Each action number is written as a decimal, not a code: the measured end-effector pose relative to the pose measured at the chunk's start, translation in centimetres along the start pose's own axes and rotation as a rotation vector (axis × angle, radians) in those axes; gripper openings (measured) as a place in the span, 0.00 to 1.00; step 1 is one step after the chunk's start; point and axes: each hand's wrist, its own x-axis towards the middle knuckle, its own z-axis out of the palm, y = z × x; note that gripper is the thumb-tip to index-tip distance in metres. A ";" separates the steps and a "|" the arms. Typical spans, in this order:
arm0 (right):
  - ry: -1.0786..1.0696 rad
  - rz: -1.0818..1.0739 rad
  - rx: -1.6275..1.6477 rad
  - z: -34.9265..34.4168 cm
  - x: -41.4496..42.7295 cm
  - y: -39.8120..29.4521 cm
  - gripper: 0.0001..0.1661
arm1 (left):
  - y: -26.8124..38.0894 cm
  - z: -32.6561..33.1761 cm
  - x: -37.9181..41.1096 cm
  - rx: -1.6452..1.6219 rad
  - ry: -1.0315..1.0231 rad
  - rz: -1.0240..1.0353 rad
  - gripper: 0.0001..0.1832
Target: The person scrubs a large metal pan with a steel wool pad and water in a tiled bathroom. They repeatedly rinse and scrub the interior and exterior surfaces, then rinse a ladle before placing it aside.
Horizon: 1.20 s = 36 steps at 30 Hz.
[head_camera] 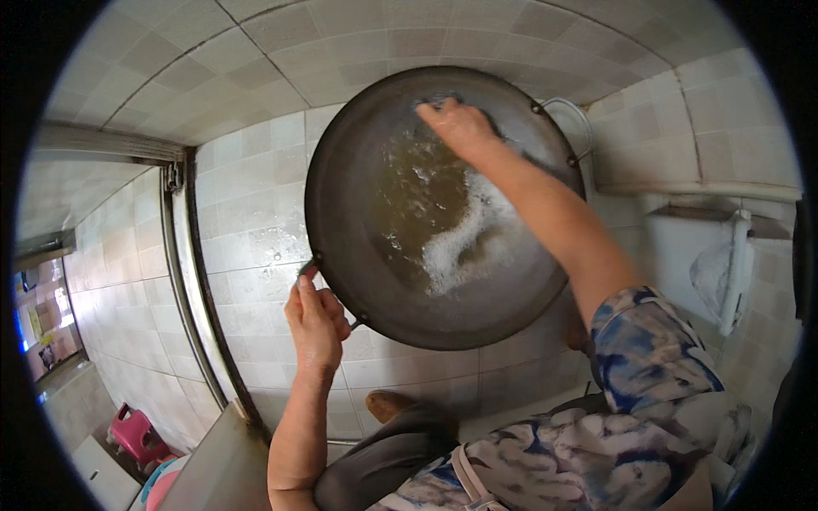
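A large dark metal wok (pixel 358 160) stands tilted on the tiled floor, with murky water (pixel 409 185) and white suds (pixel 457 249) inside it. My left hand (pixel 317 319) is closed around the loop handle at the wok's lower left. Against the inner far wall of the wok, my right hand (pixel 460 128) presses a greyish scrubber (pixel 441 101), probably a steel-wool one; blur and my fingers hide most of it. The other loop handle (pixel 585 128) sticks out at the upper right with nothing on it.
Tiled wall (pixel 415 38) rises close behind the wok. A sliding-door frame (pixel 198 274) runs along the left, with a pink plastic stool (pixel 137 434) beyond it. To the right is a white plastic bin-like container (pixel 696 262). My brown shoe (pixel 386 405) rests just below the wok.
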 end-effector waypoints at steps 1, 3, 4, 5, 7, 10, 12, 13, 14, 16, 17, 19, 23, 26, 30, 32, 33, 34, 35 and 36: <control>-0.013 -0.020 0.010 -0.7 -1.8 1.7 0.19 | 0.2 -0.1 0.0 -0.015 -0.012 0.006 0.23; -0.172 0.036 0.024 -0.6 -6.5 3.7 0.21 | 0.5 0.1 0.1 -0.028 -0.051 0.028 0.22; -0.324 0.078 0.008 -1.2 -8.1 3.5 0.19 | 0.5 0.0 0.1 -0.034 -0.052 0.025 0.21; -0.368 0.078 0.006 -1.4 -9.3 2.7 0.19 | 0.3 -0.1 0.2 -0.035 -0.058 0.017 0.20; -0.456 0.070 0.011 -1.3 -10.0 0.9 0.21 | -0.1 -0.6 0.5 -0.012 -0.016 0.002 0.20; -0.128 0.129 0.132 -1.2 -8.0 0.4 0.20 | -0.1 -0.4 0.4 0.004 0.063 0.013 0.21; 0.053 0.266 0.347 -1.4 -5.7 0.9 0.11 | -0.5 0.2 0.3 0.037 0.110 0.042 0.22; 0.116 0.344 0.413 -0.5 -4.3 0.7 0.11 | -0.6 0.2 0.1 0.040 0.102 0.041 0.22; 0.185 0.419 0.467 0.1 -2.6 1.1 0.12 | -0.6 0.2 0.1 0.034 0.085 0.043 0.22; 0.141 0.477 0.532 -0.3 1.1 -0.5 0.13 | -0.4 0.0 0.4 0.051 0.071 0.063 0.21; 0.117 0.504 0.565 -0.9 2.7 -1.5 0.13 | -0.3 -0.1 0.5 0.072 0.068 0.073 0.21; 0.032 0.414 0.493 -1.9 4.3 -4.4 0.14 | -0.2 -0.1 0.5 0.082 0.071 0.066 0.20; -0.224 0.130 0.569 -1.1 3.4 -14.3 0.12 | 0.0 0.5 0.5 0.046 0.040 0.027 0.19; -0.198 -0.099 0.554 -1.9 2.3 -16.0 0.09 | -0.5 -0.6 0.7 -0.007 0.002 0.015 0.18; -0.021 0.351 0.406 -3.3 5.5 -4.5 0.06 | 0.0 -0.4 0.8 0.013 -0.047 -0.007 0.19; -0.066 0.331 0.379 -2.3 5.7 -5.7 0.07 | 0.0 -0.7 0.8 0.031 0.000 0.008 0.19; -0.109 0.334 0.390 -1.6 5.8 -7.3 0.08 | -0.1 -0.6 0.8 0.034 0.010 0.011 0.19; -0.164 0.139 0.306 -0.8 5.5 -10.2 0.08 | -0.2 -0.9 1.0 0.002 -0.016 -0.003 0.18; -0.100 -0.063 0.383 -0.7 4.8 -13.3 0.08 | -0.4 -1.2 1.3 -0.010 -0.029 -0.016 0.18; -0.090 -0.110 0.360 -0.8 4.8 -13.1 0.08 | -0.4 -1.3 1.2 -0.018 -0.031 -0.025 0.18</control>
